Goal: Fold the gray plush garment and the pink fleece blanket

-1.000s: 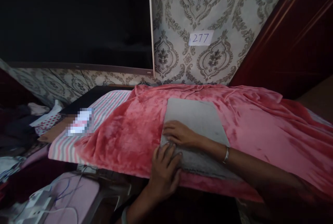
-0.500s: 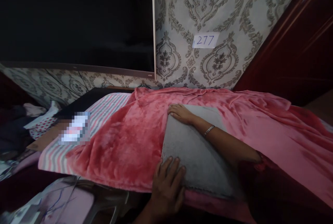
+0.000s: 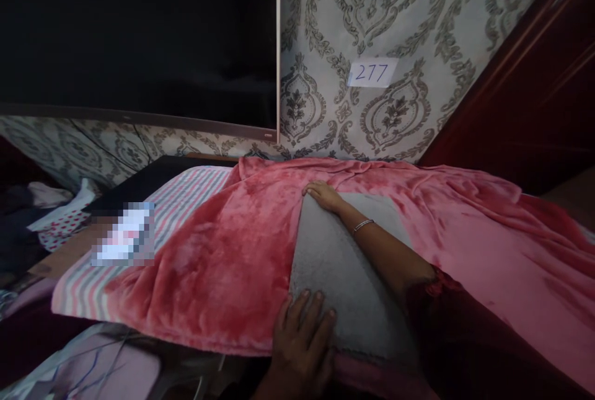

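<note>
A flat grey cloth [image 3: 344,270] lies on a pink plush blanket [image 3: 232,251]. My right hand [image 3: 324,196], with a bracelet at the wrist, reaches across the cloth and rests its fingers on the far left corner. At the near left edge, my left hand [image 3: 302,341] lies with spread fingers, partly on the cloth and partly over the blanket. Both hands look open. The right forearm and dark red sleeve cover the cloth's right part.
Under the blanket's left side shows a striped cloth [image 3: 181,201] with a blurred-out item [image 3: 123,234] on it. A large black screen [image 3: 139,34] hangs over the back left. Behind stands a patterned wall with a paper marked 277 [image 3: 372,72]. A pinkish seat [image 3: 106,366] is at lower left.
The view has shifted slightly. Both hands keep to the left edge of the grey cloth; the fingers of my right hand look a little more bent at the corner.
</note>
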{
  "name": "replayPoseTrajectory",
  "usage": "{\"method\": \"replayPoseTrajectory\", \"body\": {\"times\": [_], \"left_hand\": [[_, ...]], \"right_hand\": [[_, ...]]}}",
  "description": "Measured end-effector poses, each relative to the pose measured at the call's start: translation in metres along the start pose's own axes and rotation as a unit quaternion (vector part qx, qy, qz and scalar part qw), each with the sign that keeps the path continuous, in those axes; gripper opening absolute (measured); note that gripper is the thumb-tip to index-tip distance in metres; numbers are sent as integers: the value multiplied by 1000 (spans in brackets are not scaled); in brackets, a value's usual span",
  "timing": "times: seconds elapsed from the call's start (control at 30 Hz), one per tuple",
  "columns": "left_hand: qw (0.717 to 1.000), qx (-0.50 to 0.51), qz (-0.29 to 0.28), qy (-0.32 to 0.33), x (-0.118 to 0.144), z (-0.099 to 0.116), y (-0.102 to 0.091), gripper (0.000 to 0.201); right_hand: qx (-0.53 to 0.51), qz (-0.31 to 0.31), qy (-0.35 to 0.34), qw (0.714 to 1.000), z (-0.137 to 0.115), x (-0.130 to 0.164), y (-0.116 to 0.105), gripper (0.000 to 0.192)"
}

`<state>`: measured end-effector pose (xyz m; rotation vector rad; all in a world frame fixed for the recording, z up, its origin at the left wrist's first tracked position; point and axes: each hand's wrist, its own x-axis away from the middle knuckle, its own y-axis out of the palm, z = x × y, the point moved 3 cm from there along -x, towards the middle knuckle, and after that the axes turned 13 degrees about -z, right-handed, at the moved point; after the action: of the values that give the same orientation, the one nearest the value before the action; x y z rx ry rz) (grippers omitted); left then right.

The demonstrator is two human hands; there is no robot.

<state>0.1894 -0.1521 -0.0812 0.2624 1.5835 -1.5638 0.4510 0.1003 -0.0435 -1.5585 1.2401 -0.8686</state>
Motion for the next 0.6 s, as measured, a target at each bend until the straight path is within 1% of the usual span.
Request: {"method": "replayPoseTrajectory", "body": {"times": [0.17,0.23,0.27,0.3,0.37,0.43,0.47,0.53,0.6], "left_hand": [[999,-27,-27,16,-4,0,-7,38],[999,-24,-30,19,-4,0,-8,39],[999,-20,-29,19,-4,1,-8,39],[999,-15,-30,19,-4,1,-8,39],[999,-4,-28,16,-4,1,-8,38],[1000,3,-28,13,-4,1,-8,37],[999,4,-30,14,-5,1,-8,37],[999,4,-36,16,-6,1,-9,38],[999,2,-37,18,-7,1,-9,39]], "right_hand": [[9,32,31,999,-13,10,-11,43],[16,38,37,998,-24,25,-13,48],[23,33,27,999,-33,37,-11,50],[32,20,8,999,-44,51,-8,52],[53,-27,-53,997,-68,83,2,56],[74,-79,-117,987,-91,115,13,56],[82,-99,-138,982,-98,128,16,55],[94,-123,-149,977,-103,142,17,55],[96,-133,-120,979,-92,139,9,57]]}}
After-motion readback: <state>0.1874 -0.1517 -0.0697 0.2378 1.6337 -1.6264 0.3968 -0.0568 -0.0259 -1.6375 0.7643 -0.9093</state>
